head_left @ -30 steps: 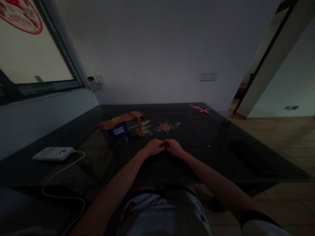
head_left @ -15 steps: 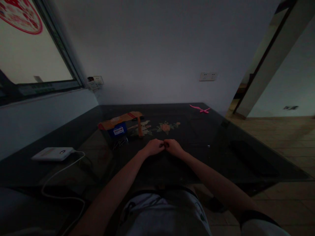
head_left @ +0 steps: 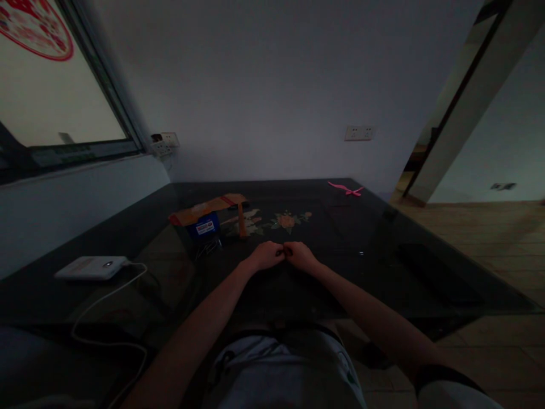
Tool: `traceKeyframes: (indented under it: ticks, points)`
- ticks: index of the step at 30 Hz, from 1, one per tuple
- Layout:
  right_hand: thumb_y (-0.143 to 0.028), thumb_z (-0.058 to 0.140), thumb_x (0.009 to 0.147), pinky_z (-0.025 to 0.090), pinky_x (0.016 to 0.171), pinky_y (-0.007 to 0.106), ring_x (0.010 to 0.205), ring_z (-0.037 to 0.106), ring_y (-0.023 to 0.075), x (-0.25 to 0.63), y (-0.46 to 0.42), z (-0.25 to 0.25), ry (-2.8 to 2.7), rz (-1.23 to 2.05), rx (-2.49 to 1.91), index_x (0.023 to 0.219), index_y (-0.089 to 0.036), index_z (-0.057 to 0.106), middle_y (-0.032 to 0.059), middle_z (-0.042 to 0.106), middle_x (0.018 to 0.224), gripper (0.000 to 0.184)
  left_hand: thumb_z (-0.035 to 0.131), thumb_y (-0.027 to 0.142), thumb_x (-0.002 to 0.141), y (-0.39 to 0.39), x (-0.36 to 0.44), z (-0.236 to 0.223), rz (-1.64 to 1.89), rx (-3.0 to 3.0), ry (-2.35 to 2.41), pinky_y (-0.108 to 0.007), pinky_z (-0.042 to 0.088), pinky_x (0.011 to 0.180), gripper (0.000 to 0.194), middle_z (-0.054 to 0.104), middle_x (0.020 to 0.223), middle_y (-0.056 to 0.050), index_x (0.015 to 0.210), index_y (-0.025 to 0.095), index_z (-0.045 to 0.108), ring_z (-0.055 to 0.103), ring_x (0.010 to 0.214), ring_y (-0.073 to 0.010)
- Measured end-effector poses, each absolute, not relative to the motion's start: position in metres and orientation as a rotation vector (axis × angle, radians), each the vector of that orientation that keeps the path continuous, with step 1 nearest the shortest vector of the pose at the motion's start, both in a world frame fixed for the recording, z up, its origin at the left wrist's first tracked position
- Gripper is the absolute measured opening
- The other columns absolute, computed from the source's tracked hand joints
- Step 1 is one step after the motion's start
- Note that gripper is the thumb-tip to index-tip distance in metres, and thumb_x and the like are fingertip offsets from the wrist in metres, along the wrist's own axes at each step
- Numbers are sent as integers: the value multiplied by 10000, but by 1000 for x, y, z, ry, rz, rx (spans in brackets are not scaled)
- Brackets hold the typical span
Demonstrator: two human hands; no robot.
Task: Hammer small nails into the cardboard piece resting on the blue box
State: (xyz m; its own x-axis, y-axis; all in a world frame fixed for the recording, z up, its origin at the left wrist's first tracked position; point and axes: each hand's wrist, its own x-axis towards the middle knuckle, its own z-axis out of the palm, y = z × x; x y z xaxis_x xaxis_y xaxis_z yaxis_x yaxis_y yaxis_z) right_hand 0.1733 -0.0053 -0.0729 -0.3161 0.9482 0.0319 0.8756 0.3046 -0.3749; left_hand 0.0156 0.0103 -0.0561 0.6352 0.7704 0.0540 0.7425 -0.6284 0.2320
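Note:
In the middle of the dark tabletop, my left hand (head_left: 268,255) and my right hand (head_left: 299,255) meet, knuckles touching. Both are closed with curled fingers; what they hold, if anything, is hidden and too dark to make out. Beyond them a rose pattern (head_left: 286,220) shows on the table surface. To the left of my left hand stands a small blue box (head_left: 204,227) with a white label, a brown and red strip (head_left: 208,209) lying across its top. Thin shiny pieces (head_left: 208,248) lie in front of the box.
A white power bank (head_left: 91,268) with a white cable (head_left: 102,298) lies on the table (head_left: 340,284) at the left. A long black object (head_left: 438,274) is at the right, a pink ribbon-like thing (head_left: 351,191) at the far edge. One tiny shiny piece (head_left: 361,253) lies right of my hands.

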Motion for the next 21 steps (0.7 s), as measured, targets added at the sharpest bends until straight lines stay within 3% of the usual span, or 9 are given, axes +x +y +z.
traceKeyframes:
  ticks: [21]
  points:
    - [-304,551,895,521,770,392,908,619,189,173,-7,-70,-2360,395,-1683,1107,-157,586,68,620,1094,261,469,267,819,11,16,-58,228,2692,1250,-233,437,656,235,699,833,-54,895,194,679,635,767,-177]
